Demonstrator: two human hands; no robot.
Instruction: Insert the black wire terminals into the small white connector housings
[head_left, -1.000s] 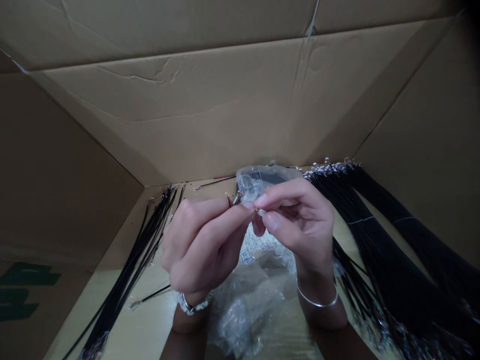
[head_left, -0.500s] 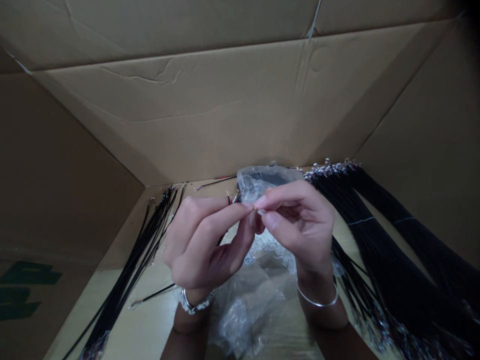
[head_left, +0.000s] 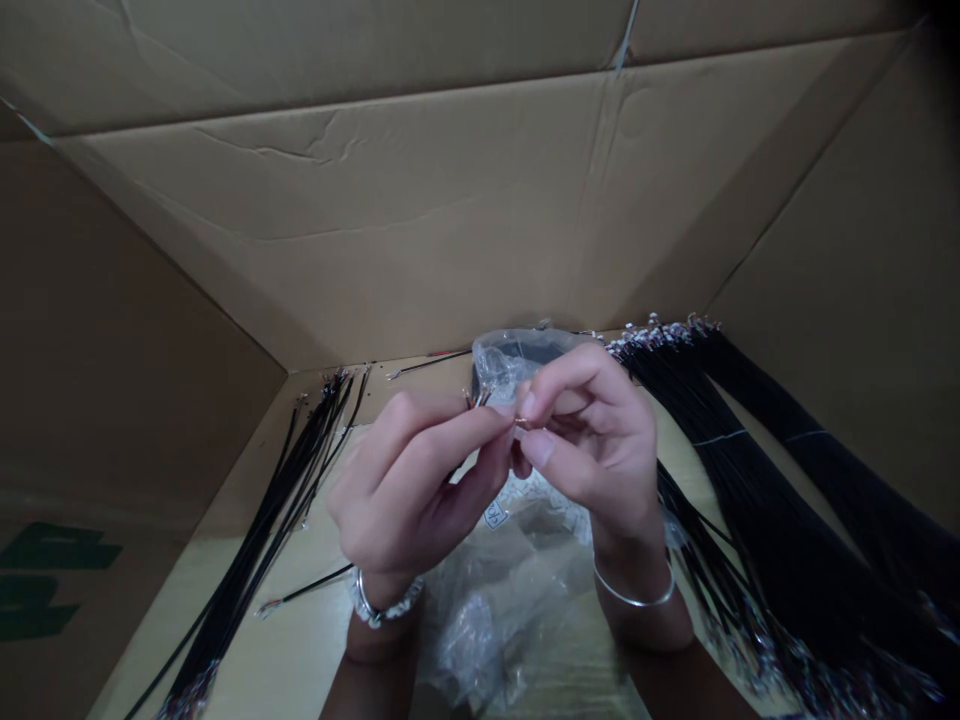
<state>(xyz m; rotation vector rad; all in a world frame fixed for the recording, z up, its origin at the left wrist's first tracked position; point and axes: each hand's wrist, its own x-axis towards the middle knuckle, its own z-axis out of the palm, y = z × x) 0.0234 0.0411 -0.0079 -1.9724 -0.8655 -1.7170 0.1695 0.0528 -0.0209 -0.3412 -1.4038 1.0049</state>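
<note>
My left hand (head_left: 424,475) is closed, its thumb and forefinger pinching a thin wire of a black cable. Other coloured ends of the cable (head_left: 478,398) poke up behind the knuckles; most of it is hidden by the hand. A fine copper-coloured wire tip (head_left: 520,420) sticks out to the right of the pinch. My right hand (head_left: 592,440) faces it, thumb and forefinger slightly parted on either side of the tip, the other fingers curled. Below and behind both hands lies a clear plastic bag (head_left: 517,560) with many small white pieces (head_left: 551,492) in it.
Cardboard walls (head_left: 420,220) enclose the table (head_left: 300,660) at the back and sides. A bundle of black cables (head_left: 277,530) lies left, with a single cable (head_left: 319,584) beside it. Large tied cable bundles (head_left: 757,500) with white-tipped ends fill the right side.
My right thumb and forefinger have parted from their pinch at the wire tip, baring it. My left hand keeps its grip, and the view has shifted slightly.
</note>
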